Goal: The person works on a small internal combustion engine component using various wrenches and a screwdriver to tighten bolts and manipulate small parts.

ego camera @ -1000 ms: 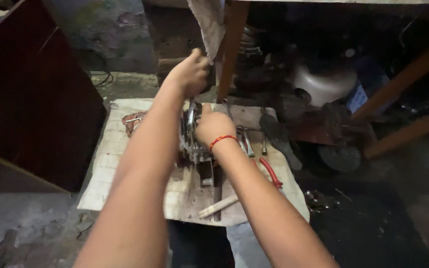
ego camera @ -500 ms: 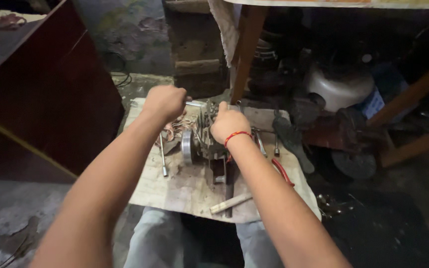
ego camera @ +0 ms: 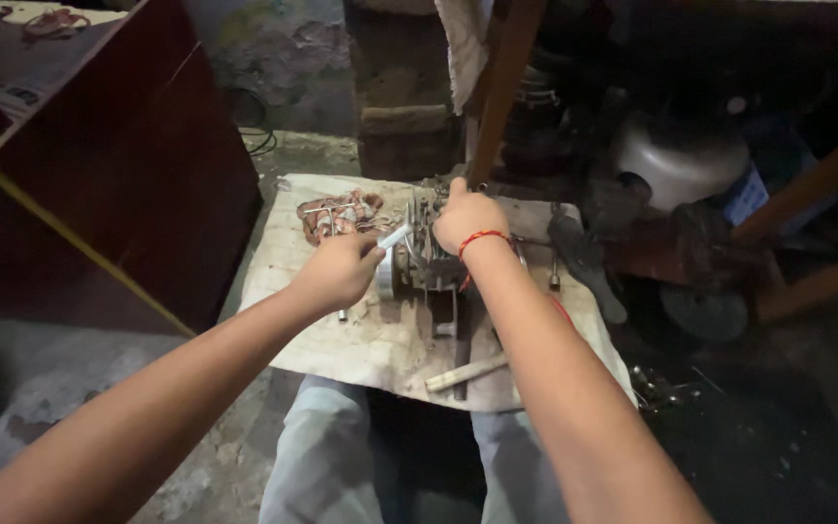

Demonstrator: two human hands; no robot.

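A small grey metal motor assembly (ego camera: 422, 262) stands in the middle of a dirty flat board (ego camera: 341, 340). My right hand (ego camera: 467, 219), with a red thread around the wrist, grips the top right of the assembly. My left hand (ego camera: 338, 272) is closed around a slim metal tool (ego camera: 392, 239), whose tip points at the assembly's left side. A tangle of copper-coloured wire and metal parts (ego camera: 337, 213) lies on the board's far left. My legs in light trousers show under the board.
A dark red cabinet (ego camera: 118, 184) stands close on the left. A wooden post (ego camera: 497, 87) rises behind the board. A wooden stick (ego camera: 466, 373) lies near the front edge. Dark sandals (ego camera: 584, 257), a grey metal pot (ego camera: 676, 165) and clutter fill the right.
My left hand came back from the far side of the board, took up the slim metal tool and now holds it at the assembly's left side. My right hand stayed on the assembly.
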